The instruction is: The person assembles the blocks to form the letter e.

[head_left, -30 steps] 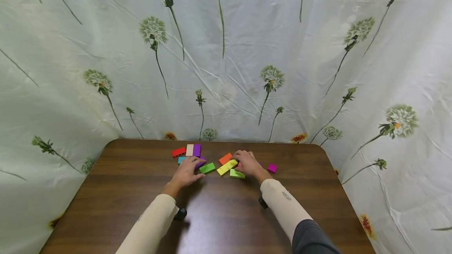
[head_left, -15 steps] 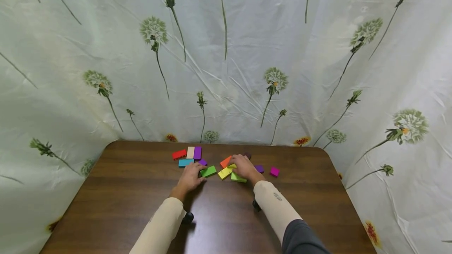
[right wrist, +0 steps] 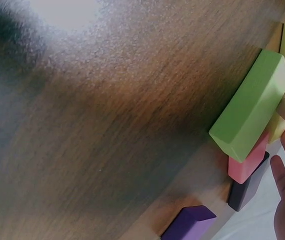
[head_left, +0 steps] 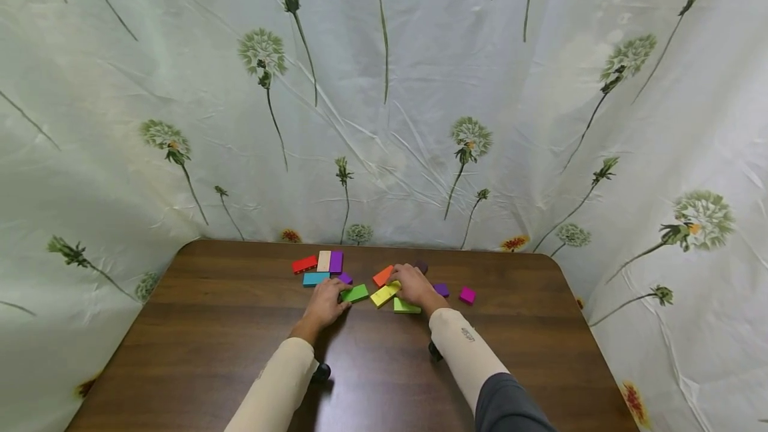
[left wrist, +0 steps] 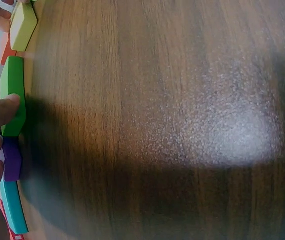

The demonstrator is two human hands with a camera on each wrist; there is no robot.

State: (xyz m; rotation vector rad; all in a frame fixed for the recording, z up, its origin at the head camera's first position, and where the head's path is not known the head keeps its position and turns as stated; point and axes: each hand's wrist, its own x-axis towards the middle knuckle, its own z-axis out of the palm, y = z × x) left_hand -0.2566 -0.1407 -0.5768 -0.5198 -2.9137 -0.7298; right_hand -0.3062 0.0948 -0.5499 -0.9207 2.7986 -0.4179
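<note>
My left hand (head_left: 325,303) pinches the left end of a green block (head_left: 357,293), its thumb (left wrist: 7,107) lying along the near side. Just right of it, a yellow block (head_left: 384,295) lies at a slant, and my right hand (head_left: 414,284) grips its far end between thumb and fingers. A lime green block (head_left: 407,306) lies in front of that hand. Behind the yellow block is an orange block (head_left: 382,276). Under and beyond the right hand are a pink block (right wrist: 248,164) and a dark block (right wrist: 249,185), mostly hidden from the head view.
Left of the hands lie a blue block (head_left: 316,279), a small purple block (head_left: 345,278), a red block (head_left: 305,264), a beige block (head_left: 324,261) and a purple block (head_left: 337,262). Another purple block (head_left: 441,290) and a magenta block (head_left: 467,295) lie rightward. A floral curtain (head_left: 396,119) hangs behind the table (head_left: 384,379).
My left hand has moved right onto the green block, uncovering the blue block. My right hand has shifted slightly left to the yellow block, and the purple block beside it shows more.
</note>
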